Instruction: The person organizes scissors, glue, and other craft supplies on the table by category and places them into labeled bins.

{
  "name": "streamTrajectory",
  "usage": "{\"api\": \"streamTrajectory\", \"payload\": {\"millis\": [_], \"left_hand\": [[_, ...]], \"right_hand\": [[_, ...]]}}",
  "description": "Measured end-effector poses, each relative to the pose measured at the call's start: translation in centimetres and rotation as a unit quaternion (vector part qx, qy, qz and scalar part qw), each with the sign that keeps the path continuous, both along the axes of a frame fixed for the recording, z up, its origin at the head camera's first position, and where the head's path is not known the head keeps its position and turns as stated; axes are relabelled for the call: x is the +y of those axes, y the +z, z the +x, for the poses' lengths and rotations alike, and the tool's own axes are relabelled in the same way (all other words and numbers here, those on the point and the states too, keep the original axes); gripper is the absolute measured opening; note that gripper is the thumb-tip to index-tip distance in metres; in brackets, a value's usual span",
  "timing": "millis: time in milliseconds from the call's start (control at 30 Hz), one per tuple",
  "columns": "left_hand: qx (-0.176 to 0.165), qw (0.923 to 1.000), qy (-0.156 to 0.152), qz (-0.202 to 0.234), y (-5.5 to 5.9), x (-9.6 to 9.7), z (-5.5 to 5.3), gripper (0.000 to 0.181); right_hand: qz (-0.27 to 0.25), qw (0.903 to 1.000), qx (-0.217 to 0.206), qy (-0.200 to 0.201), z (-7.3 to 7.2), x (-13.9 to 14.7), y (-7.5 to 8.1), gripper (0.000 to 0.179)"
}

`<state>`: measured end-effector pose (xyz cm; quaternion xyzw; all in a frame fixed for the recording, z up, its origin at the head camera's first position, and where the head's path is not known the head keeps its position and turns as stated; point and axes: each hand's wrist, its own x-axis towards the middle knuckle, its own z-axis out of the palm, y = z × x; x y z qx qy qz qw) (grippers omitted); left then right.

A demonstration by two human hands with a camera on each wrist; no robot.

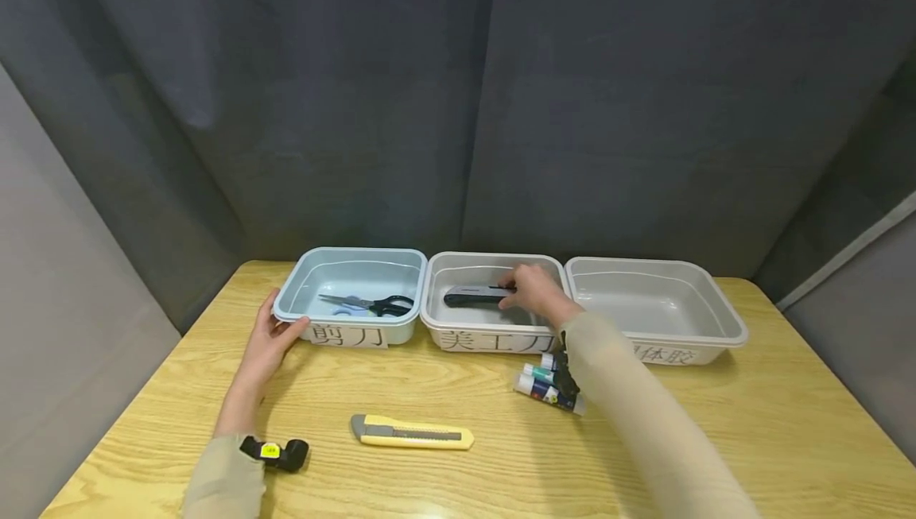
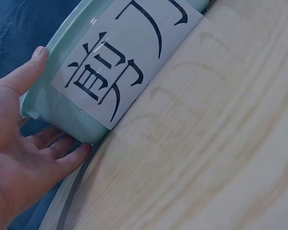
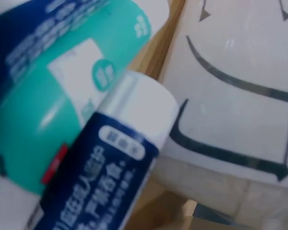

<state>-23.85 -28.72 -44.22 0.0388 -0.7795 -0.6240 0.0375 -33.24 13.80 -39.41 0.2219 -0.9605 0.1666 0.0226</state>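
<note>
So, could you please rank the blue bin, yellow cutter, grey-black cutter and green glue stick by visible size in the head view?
1. Blue bin
2. Yellow cutter
3. Grey-black cutter, partly hidden by right hand
4. Green glue stick, partly hidden

Dark grey curtain (image 1: 401,106) behind a wood-grain table (image 1: 429,388)

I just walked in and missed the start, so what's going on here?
A person's right hand holds one end of a grey and black utility knife inside the middle, light-grey rectangular plastic bin. The left hand grips one end of the light-blue rectangular plastic bin, where black-handled scissors lie. A yellow plastic box cutter and blue and green cylindrical glue sticks lie on the wood-grain table in front.
</note>
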Motion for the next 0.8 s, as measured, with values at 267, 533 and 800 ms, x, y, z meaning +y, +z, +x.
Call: {"api": "streamTrajectory", "payload": {"millis": [267, 533, 800], "left_hand": [[-0.001, 0.9999, 0.003, 0.014, 0.02, 0.36, -0.10, 0.086], [-0.004, 0.9998, 0.008, 0.020, -0.08, 0.52, -0.41, 0.086], [-0.008, 0.9997, 0.009, 0.020, -0.10, 0.47, -0.54, 0.087]], "right_hand": [[0.011, 0.9984, -0.050, -0.023, -0.16, -0.02, -0.47, 0.034], [0.034, 0.9975, -0.057, -0.024, -0.22, 0.02, -0.48, 0.030], [0.002, 0.9977, -0.056, -0.039, -0.09, 0.36, -0.21, 0.025]]}}
